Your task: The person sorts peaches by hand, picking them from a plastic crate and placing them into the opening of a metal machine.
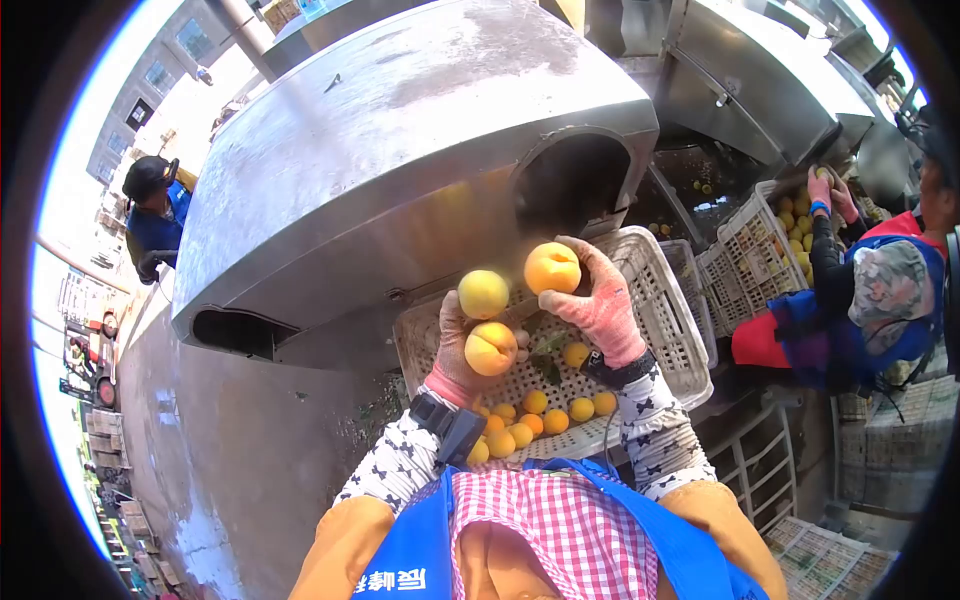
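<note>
My left hand (453, 360), in a pinkish work glove, is closed on two yellow peaches. One is a greenish-yellow peach (483, 293) at the fingertips, and just below it is an orange-yellow peach (490, 348). A third peach (552, 268) is gripped between the thumb and fingers of my gloved right hand (606, 318). Both hands are raised over a white plastic crate (685, 350). Several loose peaches (533, 402) lie mostly along the crate's near side, with some green leaves (547, 368) among them.
A large metal machine housing (420, 110) with a round opening stands ahead. On the right, a co-worker (880, 290) handles fruit over another crate (750, 245). Another person (158, 215) is at far left. A metal rack (755, 455) stands right of my crate.
</note>
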The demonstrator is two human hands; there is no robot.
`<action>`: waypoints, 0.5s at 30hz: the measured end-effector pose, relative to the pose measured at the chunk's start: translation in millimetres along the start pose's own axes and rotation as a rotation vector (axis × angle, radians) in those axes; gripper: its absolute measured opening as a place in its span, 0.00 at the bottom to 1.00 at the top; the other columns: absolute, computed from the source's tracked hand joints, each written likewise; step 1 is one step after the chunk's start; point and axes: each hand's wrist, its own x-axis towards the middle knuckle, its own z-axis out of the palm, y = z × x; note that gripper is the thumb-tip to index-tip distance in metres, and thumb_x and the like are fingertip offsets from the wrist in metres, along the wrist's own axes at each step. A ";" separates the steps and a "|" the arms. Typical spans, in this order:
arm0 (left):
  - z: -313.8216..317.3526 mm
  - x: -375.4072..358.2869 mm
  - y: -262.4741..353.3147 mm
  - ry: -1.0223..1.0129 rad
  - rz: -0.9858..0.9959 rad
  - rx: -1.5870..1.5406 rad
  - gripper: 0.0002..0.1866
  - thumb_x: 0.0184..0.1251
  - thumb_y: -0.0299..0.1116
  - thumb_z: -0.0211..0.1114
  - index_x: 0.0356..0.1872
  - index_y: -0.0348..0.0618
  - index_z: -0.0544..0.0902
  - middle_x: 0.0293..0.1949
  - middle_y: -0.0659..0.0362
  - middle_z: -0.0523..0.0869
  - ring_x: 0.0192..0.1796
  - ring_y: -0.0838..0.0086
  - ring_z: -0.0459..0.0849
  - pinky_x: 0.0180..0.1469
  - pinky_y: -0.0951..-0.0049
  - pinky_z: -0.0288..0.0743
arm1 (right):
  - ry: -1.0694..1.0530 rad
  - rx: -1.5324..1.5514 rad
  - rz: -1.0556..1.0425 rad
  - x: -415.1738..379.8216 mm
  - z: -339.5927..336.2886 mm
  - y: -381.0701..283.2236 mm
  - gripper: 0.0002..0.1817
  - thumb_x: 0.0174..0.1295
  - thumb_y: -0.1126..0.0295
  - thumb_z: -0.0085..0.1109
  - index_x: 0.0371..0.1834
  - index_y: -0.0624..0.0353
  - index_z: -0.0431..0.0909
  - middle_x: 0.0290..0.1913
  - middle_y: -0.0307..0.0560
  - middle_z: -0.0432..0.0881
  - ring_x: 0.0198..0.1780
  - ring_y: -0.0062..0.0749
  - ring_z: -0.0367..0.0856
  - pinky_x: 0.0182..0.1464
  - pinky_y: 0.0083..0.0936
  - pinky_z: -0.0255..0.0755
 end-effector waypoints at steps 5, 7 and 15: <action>-5.1 9.8 -5.7 -0.012 -0.027 -0.012 0.36 0.65 0.66 0.64 0.56 0.41 0.80 0.46 0.48 0.87 0.43 0.57 0.89 0.45 0.51 0.87 | 0.210 -0.838 0.105 78.5 -3.0 40.8 0.39 0.49 0.57 0.77 0.63 0.62 0.70 0.56 0.59 0.75 0.54 0.60 0.81 0.53 0.43 0.79; -12.3 10.4 -8.6 0.039 -0.007 0.087 0.36 0.66 0.65 0.64 0.56 0.39 0.80 0.47 0.48 0.87 0.41 0.58 0.89 0.44 0.54 0.88 | 0.205 -0.822 0.067 79.3 8.0 50.2 0.39 0.51 0.55 0.76 0.63 0.61 0.70 0.57 0.59 0.75 0.54 0.60 0.81 0.53 0.44 0.79; -29.1 26.4 4.7 0.174 -0.041 0.225 0.30 0.67 0.55 0.69 0.58 0.42 0.78 0.44 0.58 0.85 0.38 0.70 0.86 0.42 0.68 0.85 | 0.368 -0.972 0.068 130.6 22.0 120.4 0.25 0.55 0.62 0.73 0.51 0.63 0.76 0.50 0.59 0.79 0.52 0.58 0.80 0.54 0.40 0.77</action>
